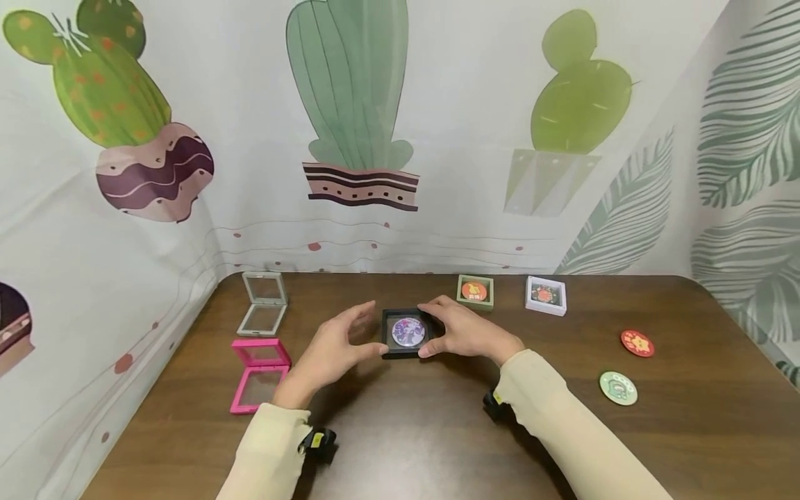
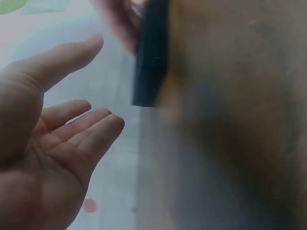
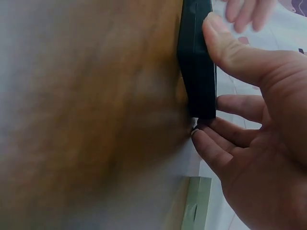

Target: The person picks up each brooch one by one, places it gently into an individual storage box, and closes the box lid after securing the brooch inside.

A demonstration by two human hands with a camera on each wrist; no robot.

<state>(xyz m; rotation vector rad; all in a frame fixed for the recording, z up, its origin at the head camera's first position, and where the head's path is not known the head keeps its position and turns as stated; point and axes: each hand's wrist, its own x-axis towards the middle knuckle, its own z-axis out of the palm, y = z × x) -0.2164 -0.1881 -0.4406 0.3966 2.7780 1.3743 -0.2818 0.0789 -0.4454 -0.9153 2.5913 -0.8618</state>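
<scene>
A square black display frame point(image 1: 389, 351) lies in the middle of the table, with a round purple badge point(image 1: 408, 332) behind its clear window. My right hand point(image 1: 465, 332) holds the frame by its right side, thumb at the near edge and fingers at the far edge. In the right wrist view, the thumb point(image 3: 225, 40) rests along the rim of the black frame point(image 3: 196, 72). My left hand point(image 1: 334, 348) is spread at the frame's left side, thumb tip close to the near corner. The left wrist view shows a gap between the left hand point(image 2: 62, 129) and the black frame point(image 2: 152, 62).
Left on the table stand an open grey frame point(image 1: 271, 301) and an open pink frame point(image 1: 234, 396). Behind my right hand are a green frame point(image 1: 489, 301) and a white frame point(image 1: 545, 309), both with badges. Red point(image 1: 637, 343) and pale green point(image 1: 618, 388) badges lie at right.
</scene>
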